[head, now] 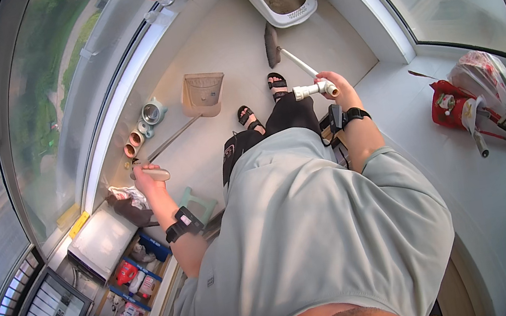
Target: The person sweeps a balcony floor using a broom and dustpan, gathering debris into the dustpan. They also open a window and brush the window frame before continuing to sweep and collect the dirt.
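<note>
My left hand is closed around the pale grip of a long-handled dustpan. The beige dustpan rests on the floor ahead, its thin metal handle slanting back to that hand. In my right hand is the white pipe handle of a broom, topped by a white T-shaped pipe fitting. The grey-brown broom head lies on the floor just past my sandalled feet, close to the near end of a white litter box. A gap separates broom head and dustpan.
Pet bowls stand along the left window wall. A dark grey cat is by a white appliance, left of a pale green plastic item. Blue-edged shelving holds bottles. A red bag lies on the right ledge.
</note>
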Available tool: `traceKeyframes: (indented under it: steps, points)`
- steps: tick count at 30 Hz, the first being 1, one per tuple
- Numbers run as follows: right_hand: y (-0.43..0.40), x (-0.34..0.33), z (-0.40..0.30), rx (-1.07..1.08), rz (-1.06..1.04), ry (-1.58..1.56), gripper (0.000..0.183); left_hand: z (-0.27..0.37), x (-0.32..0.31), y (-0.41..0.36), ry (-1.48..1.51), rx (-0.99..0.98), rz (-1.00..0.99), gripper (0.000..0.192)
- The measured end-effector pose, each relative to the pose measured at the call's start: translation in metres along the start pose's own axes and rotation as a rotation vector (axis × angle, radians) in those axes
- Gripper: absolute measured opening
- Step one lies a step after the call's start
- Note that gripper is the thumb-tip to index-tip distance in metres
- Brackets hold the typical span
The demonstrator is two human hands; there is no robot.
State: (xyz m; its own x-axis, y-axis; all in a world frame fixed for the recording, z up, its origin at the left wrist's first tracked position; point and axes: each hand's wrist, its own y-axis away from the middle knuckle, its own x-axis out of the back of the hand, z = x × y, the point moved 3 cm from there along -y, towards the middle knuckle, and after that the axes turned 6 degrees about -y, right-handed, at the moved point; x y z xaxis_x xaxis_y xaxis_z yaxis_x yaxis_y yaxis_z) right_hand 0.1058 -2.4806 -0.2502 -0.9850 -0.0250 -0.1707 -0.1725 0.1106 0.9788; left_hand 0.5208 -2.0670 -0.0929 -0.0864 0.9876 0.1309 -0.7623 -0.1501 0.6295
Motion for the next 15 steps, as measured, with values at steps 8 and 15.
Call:
traceKeyframes:
  steps: [8, 15]
  points:
    - [-0.018, 0.080, -0.032, 0.150, 0.271, 0.405, 0.014, 0.002, -0.054, -0.031, -0.074, -0.024, -0.186, 0.008]
    - [0.012, 0.077, -0.040, 0.310, 0.271, 0.672, 0.011, -0.013, -0.105, -0.033, -0.115, 0.016, -0.233, 0.008]
